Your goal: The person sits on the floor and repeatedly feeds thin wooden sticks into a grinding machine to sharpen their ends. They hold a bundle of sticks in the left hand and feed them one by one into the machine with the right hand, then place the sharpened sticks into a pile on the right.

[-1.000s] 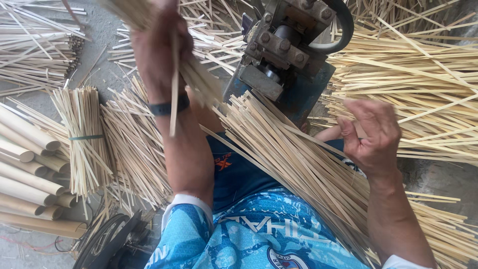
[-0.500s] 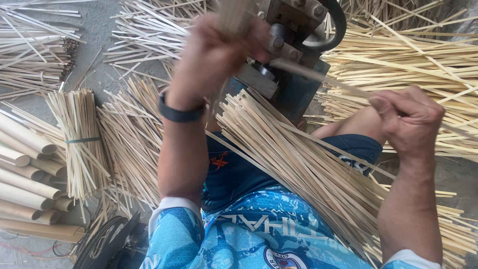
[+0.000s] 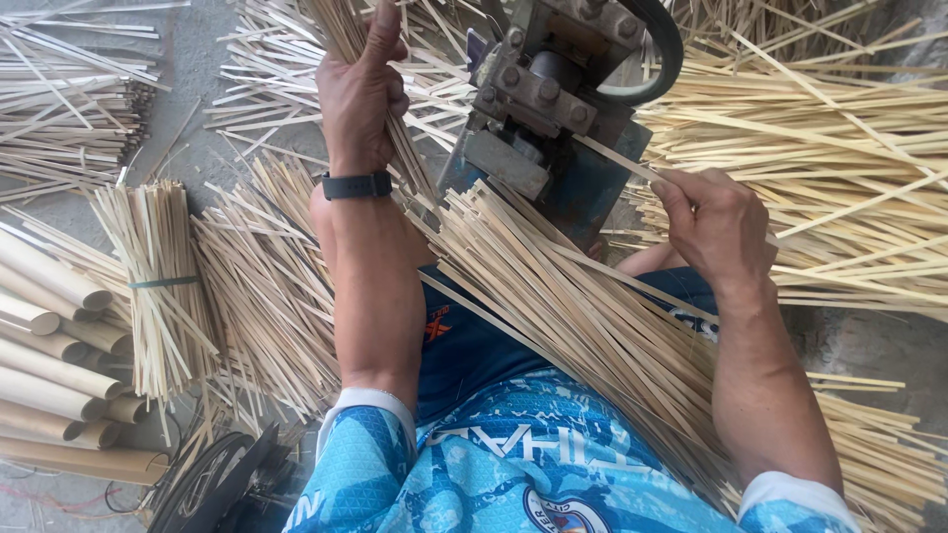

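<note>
My left hand (image 3: 359, 94) grips a bunch of thin bamboo strips (image 3: 341, 25), held up to the left of a blue metal splitting machine (image 3: 553, 109). A black band sits on that wrist. My right hand (image 3: 716, 227) pinches a single bamboo strip (image 3: 617, 156) that runs into the machine's right side. A thick sheaf of bamboo strips (image 3: 583, 316) lies across my lap, slanting from the machine down to the right.
A tied bundle of strips (image 3: 158, 281) and loose strips cover the ground at left. Bamboo tubes (image 3: 49, 345) are stacked at the far left. A large heap of strips (image 3: 839, 168) fills the right. Black coiled wire (image 3: 212, 484) lies at bottom left.
My left hand rose with its bunch of strips and turned upright. My right hand moved up toward the machine and took a single strip between its fingers.
</note>
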